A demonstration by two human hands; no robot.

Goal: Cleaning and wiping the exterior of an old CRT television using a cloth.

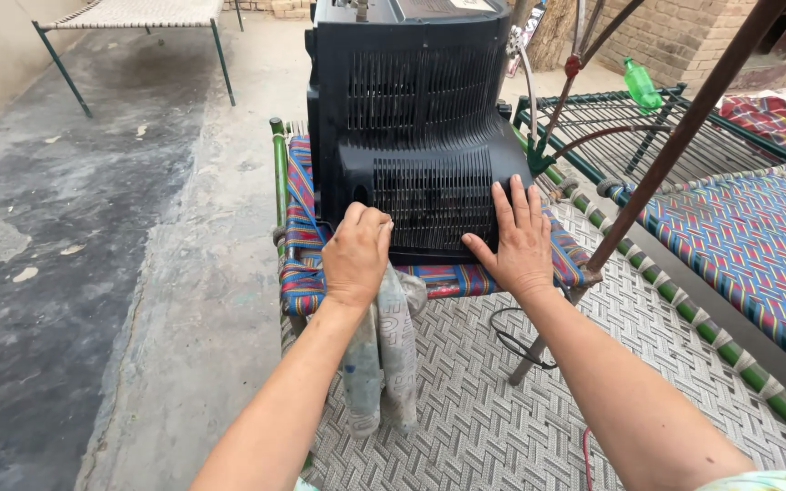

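Meanwhile, left hand (pixel 357 256) clenches a grey cloth (pixel 382 350) against the television's vented back (pixel 416 136), right hand (pixel 518 238) flat, fingers spread, wiping barely begun.

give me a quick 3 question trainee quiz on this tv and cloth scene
1. True or false: the left hand presses a cloth against the back of the TV.
2. Which hand lies flat with its fingers spread on the TV's vents?
A. left
B. right
C. neither
3. Fill in: the TV stands on a small striped ____.

Key
1. True. The cloth hangs down below that hand.
2. B. The right hand is open on the lower vents, holding nothing.
3. Stool, a woven seat with a green frame, beside the woven cot.
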